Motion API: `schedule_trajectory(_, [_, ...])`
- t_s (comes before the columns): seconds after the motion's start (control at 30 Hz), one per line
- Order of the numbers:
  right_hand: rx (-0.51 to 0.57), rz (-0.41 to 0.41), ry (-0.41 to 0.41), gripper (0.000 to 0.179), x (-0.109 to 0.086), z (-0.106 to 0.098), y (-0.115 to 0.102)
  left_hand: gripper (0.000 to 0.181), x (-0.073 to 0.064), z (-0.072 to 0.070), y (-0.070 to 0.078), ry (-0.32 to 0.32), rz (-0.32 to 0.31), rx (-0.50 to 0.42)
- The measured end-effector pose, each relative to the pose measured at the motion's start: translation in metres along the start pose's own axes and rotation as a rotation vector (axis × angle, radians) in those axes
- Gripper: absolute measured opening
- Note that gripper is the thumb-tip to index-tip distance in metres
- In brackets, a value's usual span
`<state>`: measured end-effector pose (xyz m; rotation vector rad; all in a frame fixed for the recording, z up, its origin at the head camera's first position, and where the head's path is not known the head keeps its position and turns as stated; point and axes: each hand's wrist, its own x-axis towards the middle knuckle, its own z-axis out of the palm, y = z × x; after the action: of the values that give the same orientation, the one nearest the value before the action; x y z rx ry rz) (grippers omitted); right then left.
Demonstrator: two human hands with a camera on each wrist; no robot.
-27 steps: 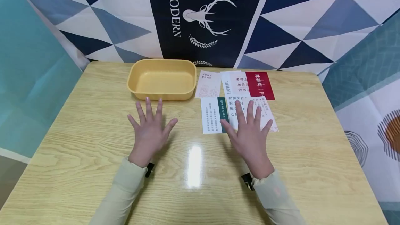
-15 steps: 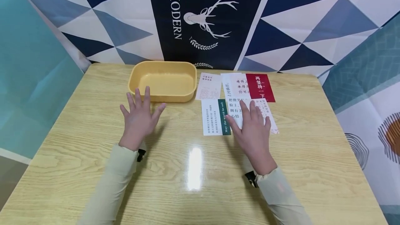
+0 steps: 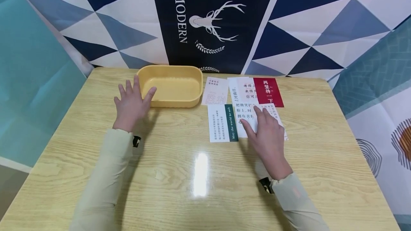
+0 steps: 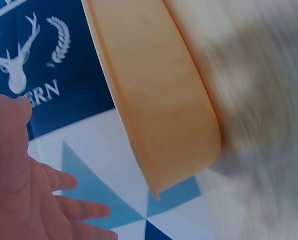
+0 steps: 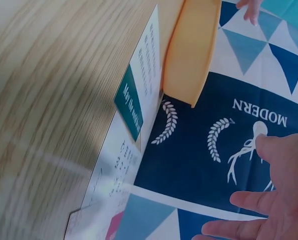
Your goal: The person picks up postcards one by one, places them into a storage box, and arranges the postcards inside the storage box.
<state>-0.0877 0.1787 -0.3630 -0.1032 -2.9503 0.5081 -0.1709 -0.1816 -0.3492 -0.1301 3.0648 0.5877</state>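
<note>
- The left hand [image 3: 131, 109] and the right hand [image 3: 269, 134] are well apart, palms down over the table [image 3: 160, 188], with neither gripping anything.
- The left hand has its fingers spread and pointing away from the person; the left wrist view shows a gap between it and the tray.
- The yellow tray [image 3: 176, 103] sits just right of the left hand and a little beyond it, ahead and to the left of the right hand; from the head, the left thumb and a fingertip overlap its near left corner.
- The right hand hangs over the cards, thumb held away from slightly bent fingers; its wrist view shows the visible fingers clear of them.
- The large-print white card [image 3: 244, 110] lies below and ahead of the right thumb, partly hidden by the hand.
- The green-striped card [image 3: 219, 123] is to the left of the right thumb, between the two hands.
- Beyond that, farther from the hands, lies the pale pink card [image 3: 216, 90].
- The red card [image 3: 269, 92] lies just past the right fingertips.
</note>
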Motion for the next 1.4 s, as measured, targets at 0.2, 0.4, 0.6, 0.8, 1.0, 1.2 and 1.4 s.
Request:
schedule_trajectory(0.2, [-0.024,0.018,-0.014,0.069,0.002,-0.002,0.006,0.093,0.027,-0.004,-0.010,0.030,-0.020,-0.012])
schedule_trajectory(0.4, [-0.041,0.007,0.023,0.066,0.006,-0.003,0.010,0.091,0.051,-0.004,-0.022,0.024,-0.049,-0.018])
schedule_trajectory(0.6, [-0.051,0.002,0.033,0.066,0.008,-0.005,0.014,0.086,0.060,0.001,-0.031,-0.034,-0.092,-0.037])
schedule_trajectory(0.8, [-0.059,0.005,0.020,0.067,0.011,-0.009,0.018,0.077,0.068,0.005,-0.033,-0.056,-0.092,-0.034])
schedule_trajectory(1.0, [-0.077,0.023,0.000,0.068,0.013,-0.012,0.021,0.070,0.074,0.007,-0.033,-0.051,-0.076,-0.039])
schedule_trajectory(1.2, [-0.080,0.021,0.019,0.066,0.013,-0.012,0.022,0.061,0.079,0.008,-0.035,-0.024,-0.069,-0.042])
schedule_trajectory(1.4, [-0.080,0.027,0.031,0.066,0.013,-0.013,0.024,0.054,0.084,0.011,-0.035,-0.028,-0.084,-0.054])
